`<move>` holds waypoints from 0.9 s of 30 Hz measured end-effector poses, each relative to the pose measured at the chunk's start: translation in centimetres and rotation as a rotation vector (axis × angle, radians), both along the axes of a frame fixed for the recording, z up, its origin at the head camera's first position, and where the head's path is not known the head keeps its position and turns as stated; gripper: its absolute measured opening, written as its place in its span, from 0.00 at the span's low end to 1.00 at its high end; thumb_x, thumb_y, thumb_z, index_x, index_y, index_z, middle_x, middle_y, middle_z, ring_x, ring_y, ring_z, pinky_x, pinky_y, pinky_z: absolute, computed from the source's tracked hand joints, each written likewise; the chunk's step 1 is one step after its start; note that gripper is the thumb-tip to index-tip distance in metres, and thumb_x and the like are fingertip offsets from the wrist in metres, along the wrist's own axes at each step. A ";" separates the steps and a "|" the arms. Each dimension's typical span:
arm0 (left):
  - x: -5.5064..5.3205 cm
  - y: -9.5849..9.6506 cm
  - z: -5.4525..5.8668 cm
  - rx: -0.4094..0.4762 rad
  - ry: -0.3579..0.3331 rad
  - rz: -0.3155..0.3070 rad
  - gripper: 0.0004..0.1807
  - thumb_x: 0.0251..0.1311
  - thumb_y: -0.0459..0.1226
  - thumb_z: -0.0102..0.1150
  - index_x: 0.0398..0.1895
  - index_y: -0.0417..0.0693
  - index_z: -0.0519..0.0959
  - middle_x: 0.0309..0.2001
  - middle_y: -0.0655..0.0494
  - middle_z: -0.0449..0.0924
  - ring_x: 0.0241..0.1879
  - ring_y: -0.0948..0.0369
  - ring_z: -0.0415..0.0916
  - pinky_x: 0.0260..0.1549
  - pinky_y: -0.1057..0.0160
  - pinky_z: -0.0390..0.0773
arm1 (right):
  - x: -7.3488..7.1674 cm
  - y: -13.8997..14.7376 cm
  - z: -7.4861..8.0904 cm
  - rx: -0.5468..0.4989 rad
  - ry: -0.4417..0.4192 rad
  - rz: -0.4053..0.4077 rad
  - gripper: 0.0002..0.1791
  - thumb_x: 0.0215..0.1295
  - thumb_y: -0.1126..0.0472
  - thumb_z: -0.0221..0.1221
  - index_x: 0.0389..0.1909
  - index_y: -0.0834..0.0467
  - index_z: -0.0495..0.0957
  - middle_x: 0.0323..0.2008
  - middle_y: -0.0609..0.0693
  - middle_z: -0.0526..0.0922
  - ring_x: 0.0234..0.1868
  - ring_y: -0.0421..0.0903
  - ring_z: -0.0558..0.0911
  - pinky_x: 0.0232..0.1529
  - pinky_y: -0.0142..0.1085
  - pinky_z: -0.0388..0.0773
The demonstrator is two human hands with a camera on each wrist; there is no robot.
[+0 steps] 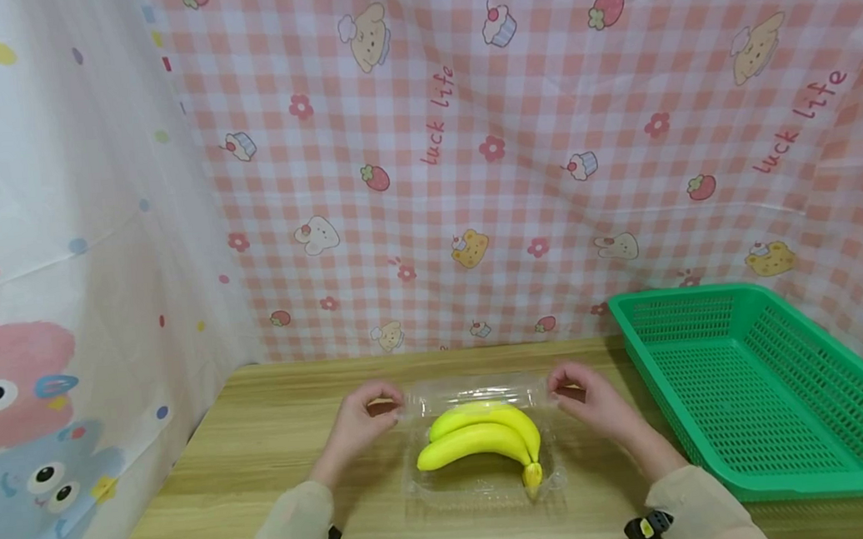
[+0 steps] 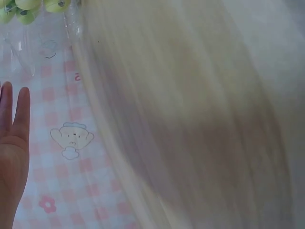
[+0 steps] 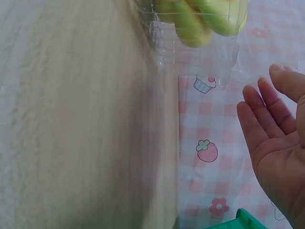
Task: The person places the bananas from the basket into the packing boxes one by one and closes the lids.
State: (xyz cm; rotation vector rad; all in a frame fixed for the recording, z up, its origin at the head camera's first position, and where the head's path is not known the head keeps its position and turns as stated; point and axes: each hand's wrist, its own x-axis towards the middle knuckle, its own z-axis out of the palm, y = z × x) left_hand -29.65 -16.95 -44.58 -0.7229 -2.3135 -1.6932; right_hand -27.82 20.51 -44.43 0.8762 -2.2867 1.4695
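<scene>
A clear plastic container (image 1: 485,493) lies on the wooden table, with a bunch of yellow bananas (image 1: 477,443) inside, its stem toward the near right. The container's clear lid (image 1: 485,393) stands along the far side. At the lid's left corner my left hand (image 1: 361,418) pinches the edge between thumb and forefinger. Its other fingers (image 2: 21,112) stretch out straight in the left wrist view. My right hand (image 1: 594,402) pinches the opposite corner in the same way. In the right wrist view, its remaining fingers (image 3: 259,117) are extended below the see-through plastic.
To the right, a green plastic basket (image 1: 756,397) with slotted walls sits on the wooden table (image 1: 264,448). A pink checked cloth (image 1: 427,203) hangs behind the table, and a white patterned cloth (image 1: 84,244) hangs along the left side.
</scene>
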 end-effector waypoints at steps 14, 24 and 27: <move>-0.1 -0.8 0.0 -0.209 0.343 -0.123 0.14 0.49 0.19 0.68 0.30 0.46 0.83 0.39 0.52 0.83 0.41 0.58 0.81 0.43 0.60 0.85 | 0.0 0.8 -0.8 0.150 0.191 0.004 0.16 0.56 0.77 0.66 0.33 0.53 0.78 0.41 0.51 0.82 0.45 0.50 0.81 0.51 0.32 0.81; -0.3 -1.1 0.1 -0.368 0.608 -0.178 0.18 0.42 0.18 0.71 0.27 0.48 0.81 0.36 0.56 0.83 0.39 0.59 0.80 0.42 0.63 0.84 | -0.4 1.2 -1.3 0.290 0.358 -0.013 0.22 0.46 0.79 0.71 0.31 0.48 0.78 0.41 0.46 0.83 0.44 0.47 0.81 0.48 0.40 0.81; -0.2 -1.1 0.0 -0.401 0.650 -0.184 0.18 0.41 0.18 0.72 0.27 0.48 0.81 0.36 0.57 0.82 0.39 0.59 0.80 0.42 0.65 0.84 | -0.3 1.2 -1.4 0.317 0.374 -0.018 0.23 0.45 0.78 0.72 0.30 0.48 0.78 0.41 0.45 0.83 0.44 0.47 0.81 0.46 0.41 0.82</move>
